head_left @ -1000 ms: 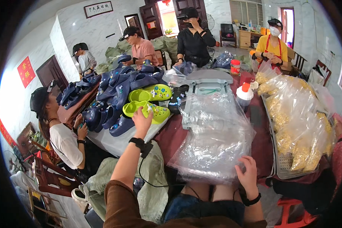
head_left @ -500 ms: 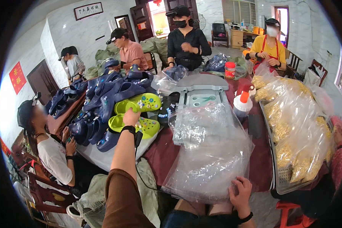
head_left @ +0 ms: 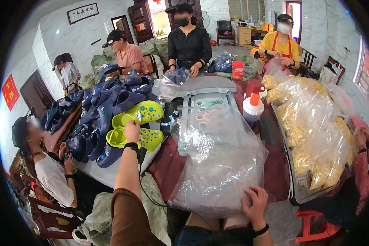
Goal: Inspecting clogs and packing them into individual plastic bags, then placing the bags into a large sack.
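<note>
Two lime-green clogs (head_left: 151, 139) with colourful charms lie at the front of a pile of navy clogs (head_left: 97, 98). My left hand (head_left: 132, 131) reaches between the pair, its fingers closed on a clog near the heel; the fingertips are partly hidden. My right hand (head_left: 256, 203) rests at the near right corner of a stack of clear plastic bags (head_left: 221, 180), fingers loosely bent and apart. The bags partly cover a grey plastic board (head_left: 209, 88) with a green-handled tool on it. A black clog (head_left: 168, 123) with charms stands between the green pair and the board.
A metal tray (head_left: 301, 192) of bagged yellow pieces (head_left: 303, 160) stands at right. Beyond the board are a white bottle with an orange cap (head_left: 253, 107) and a red-lidded jar (head_left: 237, 70). Several people work around the table; a red stool (head_left: 315, 225) is lower right.
The whole view has shifted slightly left. My left hand stays at the green clogs and my right hand at the bags. The person in black has lowered a hand to the table.
</note>
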Tool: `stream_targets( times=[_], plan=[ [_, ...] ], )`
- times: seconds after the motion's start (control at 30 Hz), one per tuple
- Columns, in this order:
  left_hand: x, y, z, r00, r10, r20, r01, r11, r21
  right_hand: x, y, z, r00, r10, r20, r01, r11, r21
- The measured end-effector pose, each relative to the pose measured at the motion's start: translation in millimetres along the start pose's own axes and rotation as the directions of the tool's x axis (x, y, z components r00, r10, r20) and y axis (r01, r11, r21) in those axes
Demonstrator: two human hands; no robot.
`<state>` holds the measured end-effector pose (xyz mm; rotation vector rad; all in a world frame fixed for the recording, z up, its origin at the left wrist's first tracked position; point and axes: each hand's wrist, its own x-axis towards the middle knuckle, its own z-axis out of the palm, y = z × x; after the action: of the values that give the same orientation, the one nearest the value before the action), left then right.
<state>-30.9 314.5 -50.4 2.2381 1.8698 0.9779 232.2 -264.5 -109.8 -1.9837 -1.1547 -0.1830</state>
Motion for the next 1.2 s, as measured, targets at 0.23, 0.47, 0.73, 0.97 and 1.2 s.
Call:
stream_targets(
  times=[0.23, 0.47, 0.73, 0.97, 1.2],
  plan=[
    [-64, 18, -44, 0.991, 0.125, -0.047, -0.133, 0.955, -0.264, -7, 9, 2, 0.996, -0.079, -0.049, 0.078, 0.996, -0.034],
    [-145, 72, -143, 0.990, 0.096, 0.102, 0.026, 0.592, -0.805, -7, 9, -7, 0.993, -0.118, -0.029, 0.118, 0.993, -0.002],
    [-292, 206, -214, 0.835, 0.405, 0.372, 0.518, -0.355, -0.778, -9, -1, -29, 0.983, -0.121, -0.140, 0.147, 0.971, 0.191],
    [-396, 234, -151, 0.737, 0.495, 0.460, 0.675, -0.510, -0.533, -11, -70, -87, 0.957, 0.078, 0.280, -0.190, 0.898, 0.398],
    [-407, 188, -139, 0.435, 0.519, 0.736, 0.840, 0.060, -0.539, -35, -13, -41, 0.964, 0.204, 0.171, -0.258, 0.876, 0.409]
  ],
)
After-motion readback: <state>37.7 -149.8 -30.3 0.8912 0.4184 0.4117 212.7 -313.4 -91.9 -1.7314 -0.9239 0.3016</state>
